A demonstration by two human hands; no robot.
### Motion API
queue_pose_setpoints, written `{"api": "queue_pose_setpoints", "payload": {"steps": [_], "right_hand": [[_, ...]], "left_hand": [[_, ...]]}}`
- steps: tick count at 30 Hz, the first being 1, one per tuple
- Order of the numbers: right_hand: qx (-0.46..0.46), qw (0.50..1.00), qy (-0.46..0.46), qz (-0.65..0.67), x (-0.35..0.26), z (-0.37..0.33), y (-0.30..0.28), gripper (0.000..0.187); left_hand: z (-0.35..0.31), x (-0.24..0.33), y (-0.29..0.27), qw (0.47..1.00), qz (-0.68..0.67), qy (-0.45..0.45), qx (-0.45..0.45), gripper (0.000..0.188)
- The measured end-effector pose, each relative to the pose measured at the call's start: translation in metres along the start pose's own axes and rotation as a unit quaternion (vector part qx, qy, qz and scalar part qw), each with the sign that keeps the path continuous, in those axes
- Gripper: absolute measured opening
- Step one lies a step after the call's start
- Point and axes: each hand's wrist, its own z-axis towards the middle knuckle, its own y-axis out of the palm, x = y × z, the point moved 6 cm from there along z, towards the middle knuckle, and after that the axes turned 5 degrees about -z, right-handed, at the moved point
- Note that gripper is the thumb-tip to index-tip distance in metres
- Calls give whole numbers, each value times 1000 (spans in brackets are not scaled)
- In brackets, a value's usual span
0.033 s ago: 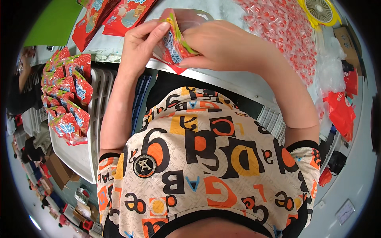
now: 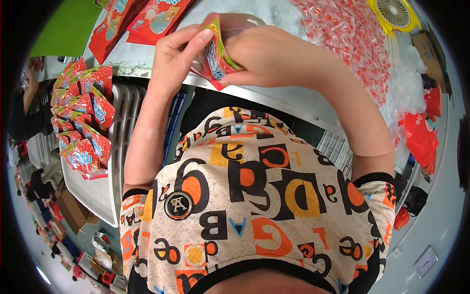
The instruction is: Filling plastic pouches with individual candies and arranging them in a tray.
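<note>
Pouch: a small red snack pouch (image 2: 215, 51) with blue and green print, held upright above the near edge of the pale worktable (image 2: 293, 105), between both hands, in the middle of the scene.
Left hand: the left hand (image 2: 178, 54) pinches the pouch's left side near its top between thumb and fingers, seemingly to keep the mouth steady.
Right hand: the right hand (image 2: 267, 56) wraps around the pouch's right side and covers much of it, fingers curled in a grasp; whether anything else sits inside that hand cannot be told.
Wrapped sweets: a heap of small red-and-white wrapped sweets (image 2: 352, 44) in clear film lies far right on the table, near the right forearm.
Flat pouches: larger red pouches (image 2: 147, 19) lie far left on the table.
Filled pouches: rows of matching red pouches (image 2: 81, 112) stand packed in a white crate (image 2: 98, 196) to the left, below table level.
Fan: a small yellow fan (image 2: 394, 13) sits at the far right.
</note>
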Motion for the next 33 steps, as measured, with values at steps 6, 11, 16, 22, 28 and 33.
{"api": "queue_pose_setpoints", "payload": {"steps": [6, 11, 16, 22, 28, 33], "right_hand": [[103, 985, -78, 117, -2, -10, 3, 31], [134, 986, -53, 83, -2, -19, -3, 27], [-69, 990, -57, 112, -10, 0, 22, 20], [-16, 993, -75, 86, -20, -8, 29, 14], [89, 992, -52, 69, -16, -21, 0, 22], [-122, 988, 3, 93, -9, -10, 40, 23]], "left_hand": [[-11, -3, -10, 999, -2, 4, 41, 25], [-16, -4, -14, 999, 4, -15, 52, 23], [-25, 3, 15, 997, -14, -70, 20, 21], [-26, 14, 3, 998, 26, 28, 42, 20], [-28, 11, -10, 998, 44, -1, 45, 20], [-31, 24, 13, 999, 32, 38, 2, 21]]}}
